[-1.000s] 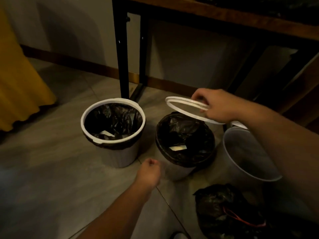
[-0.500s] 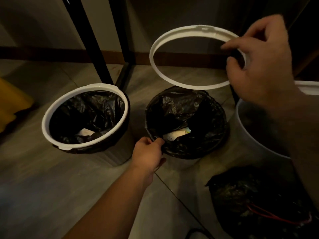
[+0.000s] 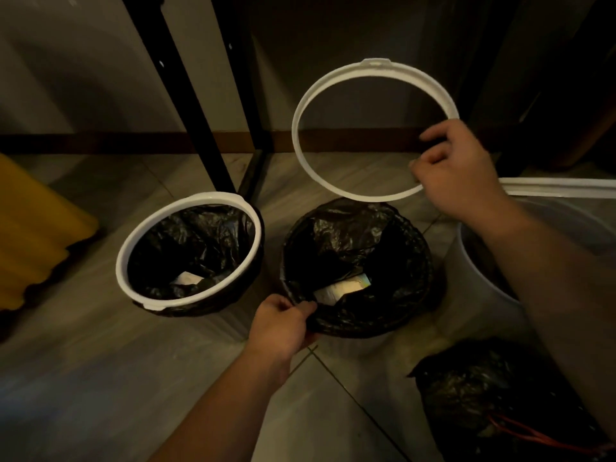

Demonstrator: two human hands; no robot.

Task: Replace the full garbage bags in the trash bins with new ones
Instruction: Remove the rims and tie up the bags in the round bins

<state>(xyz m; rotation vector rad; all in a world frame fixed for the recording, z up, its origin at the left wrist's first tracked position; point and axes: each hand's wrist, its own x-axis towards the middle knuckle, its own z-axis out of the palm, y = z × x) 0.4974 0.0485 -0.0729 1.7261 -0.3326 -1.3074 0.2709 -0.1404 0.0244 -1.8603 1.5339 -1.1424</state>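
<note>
Three bins stand on the tiled floor. The left bin [image 3: 130, 261] has a white ring over its black bag. The middle bin's black bag [image 3: 393, 261] is folded over the rim, with paper scraps inside. My left hand [image 3: 280, 325] pinches that bag's near edge. My right hand [image 3: 456, 175] holds the loose white ring [image 3: 300, 128] tilted up above the middle bin. The right bin [image 3: 480, 281] is white with no bag in it; my right forearm crosses it.
A tied full black bag [image 3: 473, 395] with a red drawstring lies on the floor at the lower right. Black table legs [image 3: 186, 105] rise behind the bins. A yellow curtain [image 3: 30, 225] hangs at the left. Another white ring [image 3: 560, 188] shows at the right edge.
My right hand lifted the white ring off the middle bin and tilted it upright. My left hand reached forward and took hold of the bag's near edge. The camera moved closer.
</note>
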